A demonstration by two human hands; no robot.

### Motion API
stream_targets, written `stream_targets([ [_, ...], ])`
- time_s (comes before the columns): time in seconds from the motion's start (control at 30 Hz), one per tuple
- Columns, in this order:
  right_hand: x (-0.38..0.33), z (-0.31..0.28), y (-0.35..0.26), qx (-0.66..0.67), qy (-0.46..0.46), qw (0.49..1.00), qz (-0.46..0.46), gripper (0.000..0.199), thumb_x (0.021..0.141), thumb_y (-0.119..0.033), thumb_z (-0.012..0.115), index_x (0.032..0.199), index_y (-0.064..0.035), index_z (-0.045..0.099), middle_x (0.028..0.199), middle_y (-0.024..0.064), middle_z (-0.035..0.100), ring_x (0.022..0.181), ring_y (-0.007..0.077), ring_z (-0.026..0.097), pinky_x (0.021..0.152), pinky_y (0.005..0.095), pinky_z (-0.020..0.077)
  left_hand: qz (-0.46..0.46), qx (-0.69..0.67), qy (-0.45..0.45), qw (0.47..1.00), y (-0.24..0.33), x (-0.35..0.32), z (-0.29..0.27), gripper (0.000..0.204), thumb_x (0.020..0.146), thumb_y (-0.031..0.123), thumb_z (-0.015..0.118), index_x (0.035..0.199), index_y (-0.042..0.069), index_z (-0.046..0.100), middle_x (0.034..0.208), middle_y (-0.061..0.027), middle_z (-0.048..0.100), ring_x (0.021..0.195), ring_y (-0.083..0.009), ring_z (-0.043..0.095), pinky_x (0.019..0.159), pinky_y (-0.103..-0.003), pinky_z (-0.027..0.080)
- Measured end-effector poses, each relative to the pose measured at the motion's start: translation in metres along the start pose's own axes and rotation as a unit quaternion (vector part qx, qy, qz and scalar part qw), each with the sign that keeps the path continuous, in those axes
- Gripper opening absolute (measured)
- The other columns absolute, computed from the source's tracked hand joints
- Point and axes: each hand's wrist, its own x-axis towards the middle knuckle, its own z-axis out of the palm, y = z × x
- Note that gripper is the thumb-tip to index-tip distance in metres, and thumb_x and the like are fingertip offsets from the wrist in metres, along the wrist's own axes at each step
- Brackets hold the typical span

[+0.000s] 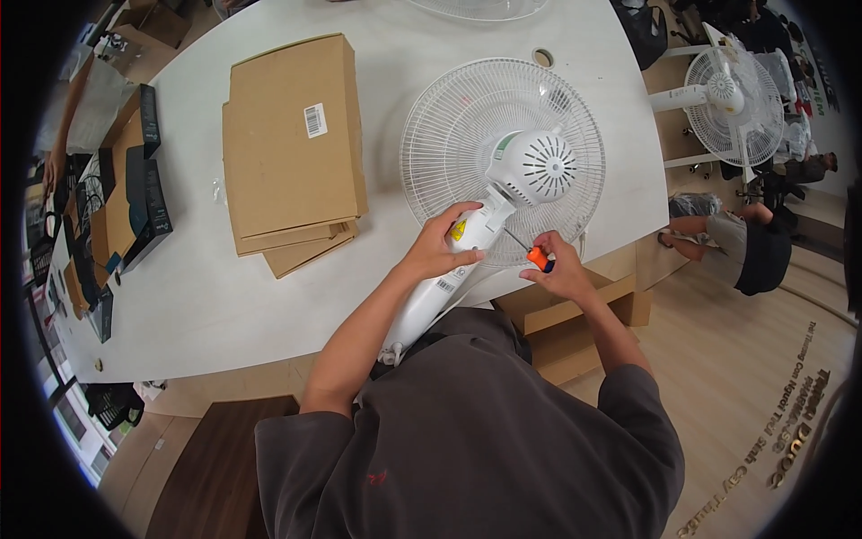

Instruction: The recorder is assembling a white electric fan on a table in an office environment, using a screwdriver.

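Note:
A white electric fan lies on the table, its round wire grille [440, 117] down and the slotted motor housing [549, 168] on top. The white neck [422, 310] of the fan slants back toward my body. Around the upper part of that neck, beside a yellow warning sticker [459, 230], my left hand [442, 244] is wrapped. My right hand [562, 268] grips the orange and dark handle of a screwdriver [537, 258]. Its thin shaft points up and left to the side of the neck; whether the tip sits in a screw cannot be made out.
Flat brown cardboard boxes [287, 162] are stacked left of the fan. Opened black-and-brown boxes [135, 189] stand at the table's left side. An open carton [575, 310] is below the table's right edge. Another fan [732, 99] and a person in shorts [732, 238] are at the right.

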Motion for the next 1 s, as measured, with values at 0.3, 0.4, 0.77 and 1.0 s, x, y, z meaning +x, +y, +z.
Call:
stream_targets([
  [0.3, -0.005, 0.016, 0.024, -0.223, 0.171, 0.957, -0.078, 0.030, 0.081, -0.018, 0.074, 0.103, -0.0006, 0.063, 0.084, 0.0109, 0.063, 0.081, 0.0352, 0.060, 0.071, 0.0403, 0.0486, -0.007, -0.012, 0.005, 1.000, -0.002, 0.001, 0.001, 0.075, 0.070, 0.017, 0.082, 0.135, 0.011, 0.047, 0.119, -0.0127, 0.062, 0.110, -0.0250, 0.059, 0.098, -0.036, 0.045],
  [0.4, -0.007, 0.020, 0.021, -0.204, 0.166, 0.964, -0.040, 0.029, 0.083, -0.023, 0.071, 0.101, -0.0023, 0.065, 0.084, 0.0095, 0.064, 0.076, 0.0335, 0.061, 0.066, 0.0403, 0.0478, -0.004, -0.001, 0.001, 1.000, 0.002, 0.002, 0.002, 0.074, 0.070, 0.017, 0.082, 0.135, 0.011, 0.046, 0.119, -0.0133, 0.062, 0.110, -0.0256, 0.059, 0.098, -0.036, 0.045],
  [0.77, 0.016, -0.021, 0.035, 0.363, -0.207, 0.867, 0.271, 0.030, 0.098, -0.027, 0.057, 0.106, 0.0018, 0.062, 0.062, 0.0049, 0.054, 0.045, 0.0128, 0.046, 0.041, 0.0270, 0.0380, 0.014, 0.042, -0.008, 0.999, 0.001, 0.004, 0.001, 0.074, 0.071, 0.019, 0.080, 0.136, 0.011, 0.045, 0.116, -0.0138, 0.062, 0.107, -0.0258, 0.059, 0.095, -0.037, 0.045],
  [1.0, 0.020, -0.032, 0.026, 0.433, -0.241, 0.804, 0.329, 0.034, 0.097, -0.030, 0.059, 0.114, -0.0025, 0.047, 0.073, 0.0079, 0.057, 0.050, 0.0118, 0.050, 0.038, 0.0255, 0.0380, -0.006, 0.029, 0.002, 1.000, -0.001, 0.003, 0.003, 0.075, 0.069, 0.019, 0.081, 0.135, 0.011, 0.046, 0.118, -0.0132, 0.062, 0.109, -0.0239, 0.058, 0.097, -0.036, 0.045],
])
